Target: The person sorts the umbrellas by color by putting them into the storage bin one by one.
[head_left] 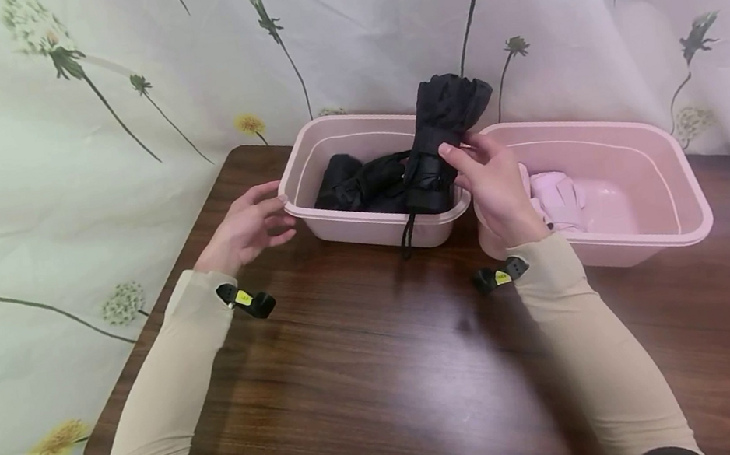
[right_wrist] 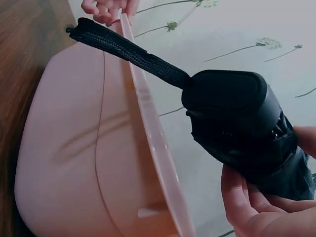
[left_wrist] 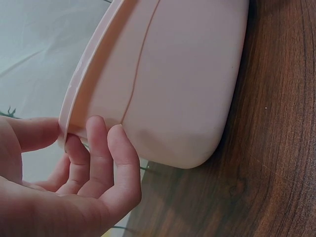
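Observation:
A folded black umbrella (head_left: pixel 436 126) with a wrist strap (right_wrist: pixel 128 49) is gripped by my right hand (head_left: pixel 496 180). It slants over the right end of the left pink plastic bin (head_left: pixel 372 230), its handle end low and its strap hanging past the front rim. In the left wrist view, the thumb and fingers of my left hand (left_wrist: pixel 84 173) pinch that bin's rim (left_wrist: pixel 74 94) at a corner. Inside the bin lie black bundled items (head_left: pixel 347 183), partly hidden behind the umbrella and the front wall.
A second pink bin (head_left: pixel 677 212) stands to the right, close beside the first, with light pink folded items (head_left: pixel 554 193) in its left part. Both bins stand on a dark wooden table (head_left: pixel 386 366). A flower-printed cloth (head_left: pixel 364 31) hangs behind.

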Demonstrator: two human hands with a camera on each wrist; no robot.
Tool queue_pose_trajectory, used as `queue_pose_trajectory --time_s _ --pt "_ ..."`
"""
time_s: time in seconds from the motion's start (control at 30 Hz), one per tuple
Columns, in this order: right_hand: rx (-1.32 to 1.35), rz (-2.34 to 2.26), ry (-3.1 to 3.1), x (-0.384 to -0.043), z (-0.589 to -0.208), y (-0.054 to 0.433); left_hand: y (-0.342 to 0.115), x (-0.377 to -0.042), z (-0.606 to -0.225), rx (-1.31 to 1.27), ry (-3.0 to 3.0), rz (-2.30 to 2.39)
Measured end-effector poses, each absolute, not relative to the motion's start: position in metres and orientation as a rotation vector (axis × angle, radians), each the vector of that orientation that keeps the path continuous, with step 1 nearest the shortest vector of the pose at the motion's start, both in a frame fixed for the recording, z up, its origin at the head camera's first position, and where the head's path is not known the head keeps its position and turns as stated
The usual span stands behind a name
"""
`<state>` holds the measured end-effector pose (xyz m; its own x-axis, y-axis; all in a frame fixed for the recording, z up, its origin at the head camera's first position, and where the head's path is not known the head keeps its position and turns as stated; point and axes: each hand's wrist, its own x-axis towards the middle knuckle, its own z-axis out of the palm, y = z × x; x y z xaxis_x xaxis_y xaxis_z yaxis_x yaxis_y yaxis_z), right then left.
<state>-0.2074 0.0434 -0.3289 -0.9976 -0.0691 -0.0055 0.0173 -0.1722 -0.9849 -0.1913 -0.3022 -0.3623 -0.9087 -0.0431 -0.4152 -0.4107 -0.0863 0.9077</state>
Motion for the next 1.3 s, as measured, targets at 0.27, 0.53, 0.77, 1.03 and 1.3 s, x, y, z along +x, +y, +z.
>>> queue_pose_trajectory --time_s 0.27,0.53,0.77,1.03,1.3 --pt "-0.052 -2.294 2.074 -0.202 -0.326 0.053 -0.302 -0.194 -0.363 -0.477 1.932 2.089" --pt "-0.095 -2.236 2.14 -0.196 -0.326 0.061 -0.305 -0.198 -0.364 -0.471 1.902 2.116" --pt "-0.073 -2.275 2.172 -0.188 -0.32 0.074 -0.307 -0.199 -0.364 -0.453 1.903 2.103" --pt "-0.177 -2.118 2.366 -0.166 -0.305 0.099 -0.31 -0.195 -0.363 -0.421 1.932 2.091" --pt "-0.368 -1.698 2.929 -0.12 -0.289 0.155 -0.31 -0.168 -0.346 -0.242 2.596 1.547"
